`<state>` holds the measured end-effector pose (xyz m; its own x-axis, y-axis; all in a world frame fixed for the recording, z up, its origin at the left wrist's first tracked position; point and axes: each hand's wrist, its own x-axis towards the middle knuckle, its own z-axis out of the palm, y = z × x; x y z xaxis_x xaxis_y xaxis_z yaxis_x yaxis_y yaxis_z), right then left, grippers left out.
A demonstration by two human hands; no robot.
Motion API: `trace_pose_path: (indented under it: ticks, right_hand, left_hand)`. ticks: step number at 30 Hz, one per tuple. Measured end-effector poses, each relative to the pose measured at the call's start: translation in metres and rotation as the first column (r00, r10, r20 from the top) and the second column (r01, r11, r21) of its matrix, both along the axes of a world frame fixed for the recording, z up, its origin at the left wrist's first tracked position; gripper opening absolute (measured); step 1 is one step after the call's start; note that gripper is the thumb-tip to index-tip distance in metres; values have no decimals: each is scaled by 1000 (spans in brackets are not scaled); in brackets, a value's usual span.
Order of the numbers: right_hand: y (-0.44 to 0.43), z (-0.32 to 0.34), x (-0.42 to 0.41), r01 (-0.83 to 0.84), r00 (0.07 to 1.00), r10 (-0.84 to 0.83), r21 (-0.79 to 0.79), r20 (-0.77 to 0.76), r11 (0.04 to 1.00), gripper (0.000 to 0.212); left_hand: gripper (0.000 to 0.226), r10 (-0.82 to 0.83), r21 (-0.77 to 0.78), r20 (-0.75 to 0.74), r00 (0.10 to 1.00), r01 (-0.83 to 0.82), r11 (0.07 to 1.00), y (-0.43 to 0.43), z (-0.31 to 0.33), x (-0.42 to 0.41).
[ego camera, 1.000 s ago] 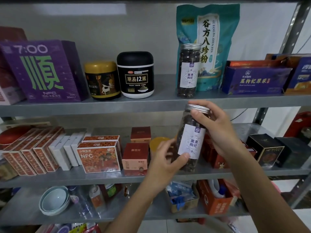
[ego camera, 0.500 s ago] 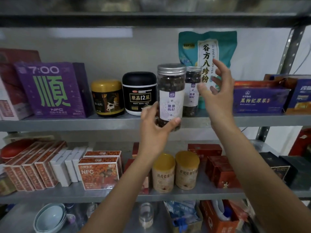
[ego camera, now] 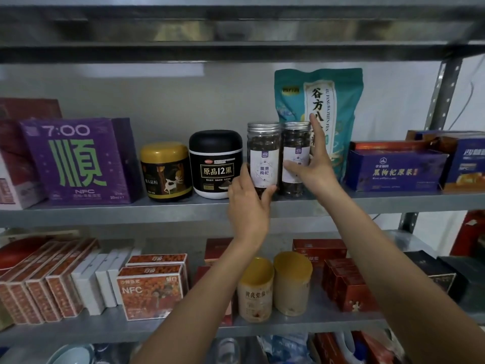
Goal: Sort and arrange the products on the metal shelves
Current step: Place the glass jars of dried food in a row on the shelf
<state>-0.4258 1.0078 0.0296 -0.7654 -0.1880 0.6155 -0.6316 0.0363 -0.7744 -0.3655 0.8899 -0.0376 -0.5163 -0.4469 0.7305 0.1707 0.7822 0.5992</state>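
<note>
Two silver-lidded jars of dark berries were upright side by side on the shelf (ego camera: 105,208), right of the black tub (ego camera: 215,164). The left jar (ego camera: 263,153) was just beside the tub, nearly touching it. My left hand (ego camera: 248,203) held it low down, thumb curled across the front under the label and fingers round the side facing the tub. Its base was hidden behind my hand, so I could not tell whether it sat on the metal.

The right jar (ego camera: 296,143) came next, further from the tub, touching its twin or very nearly so. My right hand (ego camera: 319,169) lay against it, spread and not gripping. The thumb stretched flat across the label and the fingers pointed straight up along the side away from the tub.

Behind that jar, further right of the tub, the teal bag (ego camera: 338,101) stood upright, and my fingertips (ego camera: 314,124) showed in front of it. Beyond the bag, well right of the tub, was a blue box (ego camera: 393,169). Just left of the tub was a gold tub (ego camera: 165,172), then a purple box (ego camera: 76,161). One level below the tub were two yellow canisters (ego camera: 256,290), close together, between my forearms.
</note>
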Motion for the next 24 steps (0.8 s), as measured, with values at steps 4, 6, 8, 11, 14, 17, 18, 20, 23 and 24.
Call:
trace_pose_path:
  ticks: [4,6,8,11,14,17,18,20,23,24]
  right_hand:
    - [2,-3,-5,-21,999,21,9,-27,1000,99]
    - [5,-3,-6,-18,999,19,17,-37,1000,98]
    - [7,-2,-3,-11,999,11,13,-44,1000,97]
    - [15,-5,9,45,997,-48,-51,-55,998,96]
    - [34,-20,34,139,982,-152,-118,-115,983,97]
    - [50,-49,61,89,994,-99,-164,-55,982,94]
    - [53,-60,69,71,997,-72,-159,-1,985,93]
    - [51,-83,81,64,992,-51,-116,113,991,91]
    - [45,-116,85,117,968,-121,29,222,993,76]
    - [44,-125,83,129,953,-143,67,267,989,66]
  left_hand:
    - [74,26,-22,9,1000,-26,999,1,2,-8]
    - [75,45,-53,46,998,-42,998,3,4,-12]
    - [74,44,-78,74,996,-38,996,3,3,-12]
    - [71,33,-198,-11,999,-34,980,5,-7,-4]
    - [67,-101,-400,-191,976,16,916,8,-23,8]
    - [65,-561,-70,-27,827,559,826,15,-32,34]
    - [58,-692,179,-6,722,681,710,19,-32,44]
    - [52,-782,551,26,623,644,531,28,-41,55]
    - [67,-861,880,33,508,394,266,40,-67,62]
    - [72,-865,933,24,501,300,200,43,-76,64]
